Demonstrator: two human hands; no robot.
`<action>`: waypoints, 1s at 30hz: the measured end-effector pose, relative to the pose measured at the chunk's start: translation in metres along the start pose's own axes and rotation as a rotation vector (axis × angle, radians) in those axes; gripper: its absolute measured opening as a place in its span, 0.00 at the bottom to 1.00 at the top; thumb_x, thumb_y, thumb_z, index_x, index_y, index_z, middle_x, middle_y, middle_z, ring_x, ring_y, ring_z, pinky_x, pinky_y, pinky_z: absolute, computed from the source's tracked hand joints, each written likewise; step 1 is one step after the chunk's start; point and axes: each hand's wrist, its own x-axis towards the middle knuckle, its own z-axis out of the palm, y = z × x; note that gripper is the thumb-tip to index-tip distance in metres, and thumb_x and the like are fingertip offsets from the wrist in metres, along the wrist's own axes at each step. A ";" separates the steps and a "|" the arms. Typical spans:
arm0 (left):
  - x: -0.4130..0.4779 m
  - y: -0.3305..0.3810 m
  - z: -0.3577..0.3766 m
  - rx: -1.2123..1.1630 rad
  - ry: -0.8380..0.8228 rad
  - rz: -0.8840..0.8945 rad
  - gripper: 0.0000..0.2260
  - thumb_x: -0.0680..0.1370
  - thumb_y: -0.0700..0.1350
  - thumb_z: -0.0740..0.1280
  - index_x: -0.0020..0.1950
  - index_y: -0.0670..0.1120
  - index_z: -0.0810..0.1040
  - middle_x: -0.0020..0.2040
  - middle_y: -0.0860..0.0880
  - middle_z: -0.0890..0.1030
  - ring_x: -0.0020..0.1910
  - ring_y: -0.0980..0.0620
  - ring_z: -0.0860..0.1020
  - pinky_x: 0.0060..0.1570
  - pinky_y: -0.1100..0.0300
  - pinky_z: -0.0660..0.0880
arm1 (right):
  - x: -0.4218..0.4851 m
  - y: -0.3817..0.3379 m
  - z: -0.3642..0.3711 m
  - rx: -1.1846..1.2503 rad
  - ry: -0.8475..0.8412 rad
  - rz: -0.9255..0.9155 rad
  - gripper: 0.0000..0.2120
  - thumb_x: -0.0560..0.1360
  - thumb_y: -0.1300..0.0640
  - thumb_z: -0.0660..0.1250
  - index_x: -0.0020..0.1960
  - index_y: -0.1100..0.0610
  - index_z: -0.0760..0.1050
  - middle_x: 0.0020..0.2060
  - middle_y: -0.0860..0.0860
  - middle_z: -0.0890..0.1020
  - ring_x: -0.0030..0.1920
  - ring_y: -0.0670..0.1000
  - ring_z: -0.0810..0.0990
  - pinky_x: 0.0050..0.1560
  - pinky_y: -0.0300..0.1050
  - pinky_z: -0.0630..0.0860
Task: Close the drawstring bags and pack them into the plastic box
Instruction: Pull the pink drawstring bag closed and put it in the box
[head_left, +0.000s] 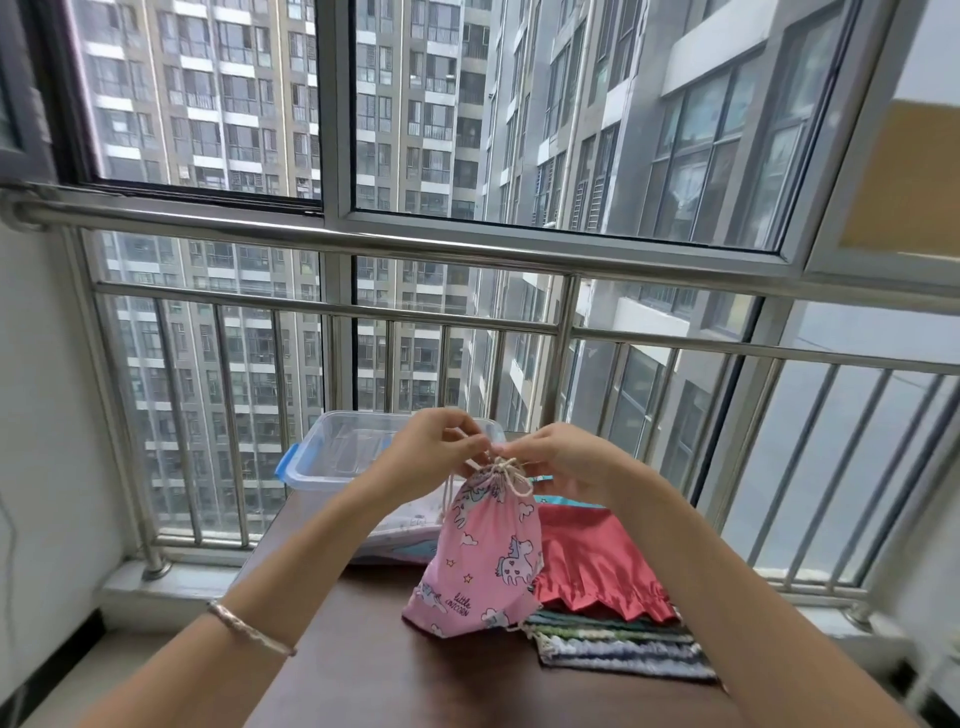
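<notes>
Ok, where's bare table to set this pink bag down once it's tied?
Bare tabletop lies at the near edge, bordered by the pink bag behind and the striped stack on its right. Crowded: the red bag tops that stack, and flat bags fill the strip before the plastic box.

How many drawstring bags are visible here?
3 clearly: the pink unicorn bag held by the left hand and right hand; the red bag atop the pile; a pale printed one beside or inside the plastic box. More lie stacked under the red one, uncountable.
</notes>
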 end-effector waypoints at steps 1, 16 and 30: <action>-0.001 0.001 0.000 0.033 -0.003 0.009 0.03 0.77 0.42 0.68 0.45 0.42 0.79 0.41 0.45 0.84 0.39 0.52 0.83 0.43 0.61 0.80 | 0.000 0.001 0.000 0.030 0.009 -0.008 0.05 0.73 0.59 0.71 0.45 0.61 0.82 0.35 0.51 0.82 0.35 0.46 0.79 0.43 0.41 0.74; -0.014 -0.003 0.016 0.251 0.354 0.193 0.07 0.74 0.45 0.72 0.51 0.48 0.84 0.41 0.55 0.84 0.37 0.63 0.81 0.42 0.66 0.79 | 0.007 0.018 0.008 0.159 0.260 -0.111 0.05 0.73 0.60 0.72 0.45 0.63 0.82 0.33 0.53 0.82 0.33 0.47 0.78 0.36 0.39 0.74; 0.015 -0.005 0.007 -0.031 0.064 0.049 0.16 0.69 0.40 0.75 0.55 0.42 0.79 0.43 0.45 0.84 0.39 0.52 0.84 0.43 0.59 0.81 | -0.004 0.006 0.002 -0.199 0.156 -0.274 0.06 0.69 0.68 0.73 0.45 0.62 0.83 0.37 0.55 0.84 0.39 0.49 0.80 0.45 0.43 0.75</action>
